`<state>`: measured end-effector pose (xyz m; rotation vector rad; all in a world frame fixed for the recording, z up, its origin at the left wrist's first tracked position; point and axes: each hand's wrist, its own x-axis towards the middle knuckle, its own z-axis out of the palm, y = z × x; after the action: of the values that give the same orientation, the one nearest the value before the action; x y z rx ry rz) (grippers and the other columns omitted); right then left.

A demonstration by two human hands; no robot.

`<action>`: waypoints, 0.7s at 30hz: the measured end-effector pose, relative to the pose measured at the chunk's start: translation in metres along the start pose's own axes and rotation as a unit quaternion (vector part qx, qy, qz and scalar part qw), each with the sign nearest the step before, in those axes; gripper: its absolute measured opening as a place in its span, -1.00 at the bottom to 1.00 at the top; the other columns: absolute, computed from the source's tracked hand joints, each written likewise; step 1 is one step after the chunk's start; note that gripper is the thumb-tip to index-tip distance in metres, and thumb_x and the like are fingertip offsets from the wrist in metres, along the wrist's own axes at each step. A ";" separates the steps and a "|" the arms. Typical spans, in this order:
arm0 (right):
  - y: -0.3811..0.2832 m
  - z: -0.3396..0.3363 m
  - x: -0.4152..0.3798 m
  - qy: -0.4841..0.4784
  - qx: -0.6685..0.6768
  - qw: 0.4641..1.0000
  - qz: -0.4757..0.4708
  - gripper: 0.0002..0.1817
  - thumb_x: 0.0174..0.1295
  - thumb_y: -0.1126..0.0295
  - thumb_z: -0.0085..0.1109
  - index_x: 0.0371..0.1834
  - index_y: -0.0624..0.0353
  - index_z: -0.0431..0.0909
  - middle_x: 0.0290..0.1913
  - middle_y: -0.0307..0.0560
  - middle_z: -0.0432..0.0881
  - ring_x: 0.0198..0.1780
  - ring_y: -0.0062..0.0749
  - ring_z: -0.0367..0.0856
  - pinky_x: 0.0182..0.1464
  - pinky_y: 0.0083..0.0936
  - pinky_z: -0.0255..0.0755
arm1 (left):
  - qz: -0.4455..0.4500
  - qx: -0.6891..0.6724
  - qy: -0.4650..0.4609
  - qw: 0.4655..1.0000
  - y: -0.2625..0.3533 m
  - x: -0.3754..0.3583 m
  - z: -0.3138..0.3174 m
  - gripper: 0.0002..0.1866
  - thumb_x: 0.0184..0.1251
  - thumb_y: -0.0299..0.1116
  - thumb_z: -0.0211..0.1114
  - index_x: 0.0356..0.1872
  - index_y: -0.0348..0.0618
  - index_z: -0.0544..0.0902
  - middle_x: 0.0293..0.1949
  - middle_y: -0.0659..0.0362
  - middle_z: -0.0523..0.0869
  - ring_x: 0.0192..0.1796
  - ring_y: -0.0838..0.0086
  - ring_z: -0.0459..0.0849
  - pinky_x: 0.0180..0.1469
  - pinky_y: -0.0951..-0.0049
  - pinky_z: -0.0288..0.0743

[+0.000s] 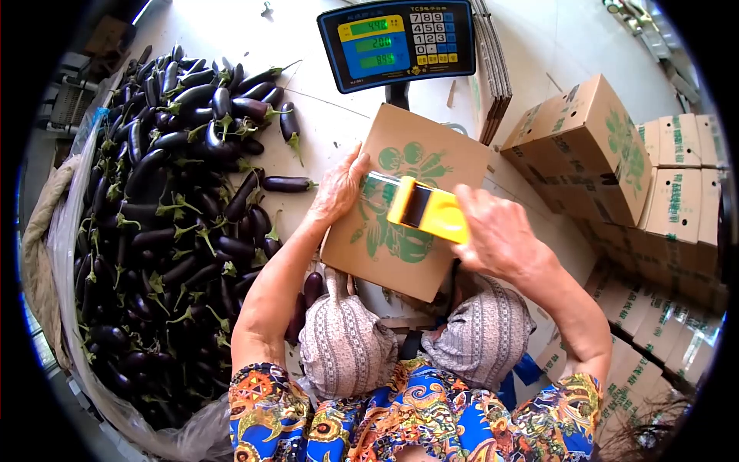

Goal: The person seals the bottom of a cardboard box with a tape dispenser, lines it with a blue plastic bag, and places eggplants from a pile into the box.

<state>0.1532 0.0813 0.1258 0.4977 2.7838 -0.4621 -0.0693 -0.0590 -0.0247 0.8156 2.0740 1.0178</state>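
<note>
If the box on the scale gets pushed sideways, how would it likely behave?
The box is flat-sided corrugated card, so it would probably slide, not roll. With the left hand pressing its top and the tape dispenser in the right hand on its seam, it looks stiff. It is probably heavy: the scale display shows a reading.

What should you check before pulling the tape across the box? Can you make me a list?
1. Tape roller held in the right hand: ok.
2. Left hand pressing on the box to steady it: ok.
3. Box flaps shut flat under the tape: ok, as far as shows.
4. Box sitting on the scale, below the display: ok; the platform itself is hidden.
5. Tape end stuck to the cardboard: cannot tell, a clear strip shows by the left hand.
6. Loose eggplants clear of the box: ok, the pile lies to the left.
</note>
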 end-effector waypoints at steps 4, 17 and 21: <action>0.048 0.017 -0.057 0.076 0.033 0.997 0.002 -0.44 -0.04 0.25 0.48 -0.06 0.25 0.39 -0.30 0.12 0.59 -0.29 0.02 0.68 -0.23 -0.20 0.62 | -0.014 -0.005 -0.009 1.000 0.001 0.000 0.000 -0.36 0.53 0.15 -0.02 0.41 -0.08 0.40 0.09 -0.22 0.66 0.22 -0.03 0.60 0.25 0.22 0.42; 0.136 0.131 -0.082 0.111 0.127 0.986 0.004 -0.49 -0.09 0.33 0.47 -0.14 0.21 0.37 -0.30 0.15 0.60 -0.24 0.11 0.66 -0.22 -0.19 0.60 | -0.076 -0.130 -0.067 0.986 -0.021 0.002 -0.001 -0.29 0.49 0.20 0.01 0.33 -0.26 0.48 0.13 -0.02 0.66 0.20 0.33 0.58 0.24 0.40 0.41; 0.133 0.164 -0.048 0.140 0.185 0.973 -0.002 -0.50 -0.11 0.36 0.43 -0.13 0.23 0.38 -0.33 0.17 0.57 -0.26 0.19 0.61 -0.23 -0.14 0.54 | -0.169 -0.264 -0.121 0.942 -0.017 -0.001 -0.003 -0.29 0.44 0.21 0.06 0.25 -0.28 0.54 -0.02 0.05 0.70 -0.02 0.44 0.65 0.06 0.43 0.53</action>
<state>0.2807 0.1280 -0.0432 0.6846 2.9732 -0.9925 -0.0752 -0.0692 -0.0371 0.2785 1.5495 1.1376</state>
